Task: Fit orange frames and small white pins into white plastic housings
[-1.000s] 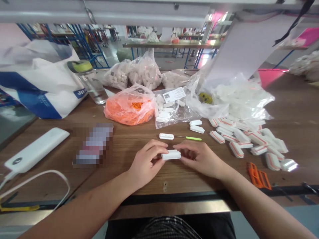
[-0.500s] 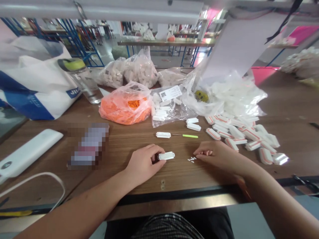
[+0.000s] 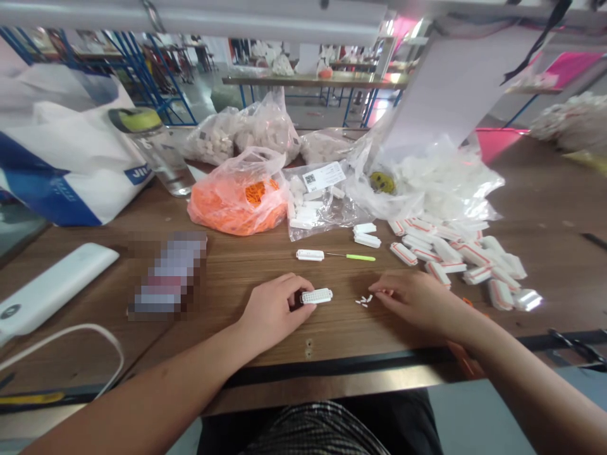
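My left hand (image 3: 272,308) grips a small white plastic connector block (image 3: 316,296) with rows of holes, held just above the wooden table (image 3: 237,272). My right hand (image 3: 412,298) rests on the table to its right, fingers curled together with the tips beside a few tiny white pins (image 3: 364,301); whether it pinches one I cannot make out. Farther back lie another white connector (image 3: 310,255) and a thin tool with a green handle (image 3: 356,257).
A pile of white-and-orange connectors (image 3: 455,259) lies at the right. Behind are an orange parts bag (image 3: 234,196), clear bags of white parts (image 3: 322,202), a water bottle (image 3: 159,155) and a white-blue bag (image 3: 61,158). A white power bank (image 3: 47,287) with cable lies left.
A second ago both hands held the white connector together. My right hand has let go and moved right to the small pins; the left hand has turned the block's holed face up.
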A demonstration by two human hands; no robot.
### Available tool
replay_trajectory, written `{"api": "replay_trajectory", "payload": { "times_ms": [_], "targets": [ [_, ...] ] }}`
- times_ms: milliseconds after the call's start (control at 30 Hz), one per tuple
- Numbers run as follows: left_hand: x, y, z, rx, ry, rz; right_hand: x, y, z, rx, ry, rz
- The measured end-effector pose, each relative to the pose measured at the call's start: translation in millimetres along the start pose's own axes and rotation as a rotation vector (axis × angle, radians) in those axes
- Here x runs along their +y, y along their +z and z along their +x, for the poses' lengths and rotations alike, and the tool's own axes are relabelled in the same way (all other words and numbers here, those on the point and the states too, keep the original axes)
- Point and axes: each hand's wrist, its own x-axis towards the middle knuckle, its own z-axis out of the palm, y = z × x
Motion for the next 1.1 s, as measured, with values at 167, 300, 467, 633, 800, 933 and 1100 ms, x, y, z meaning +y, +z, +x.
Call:
{"api": "replay_trajectory", "payload": {
  "times_ms": [167, 300, 467, 633, 800, 933, 1100],
  "targets": [
    [2, -0.1, 0, 0.016, 0.013, 0.022, -3, 1, -4, 0.033, 0.137, 0.079],
    [3, -0.6, -1, 0.016, 0.018, 0.026, -12, 4, -3, 0.067, 0.181, 0.062],
    [6, 0.0, -2, 0.021, 0.010, 0.064, -23, 8, -2, 0.066, 0.276, -0.007],
    [6, -2.0, -4, 0.012, -0.003, 0.089, -17, 14, -3, 0.077, 0.367, 0.197],
    [6, -1.3, -4, 0.033, -0.043, 0.058, -23, 6, 6, 0.242, 0.282, 0.450],
    [7, -0.3, -2, 0.026, -0.092, 0.026, -54, 2, 26, 0.162, 0.053, 0.497],
    [4, -0.3, -1, 0.005, -0.079, -0.010, -77, 13, 49, 0.063, -0.060, 0.379]
  ]
}}
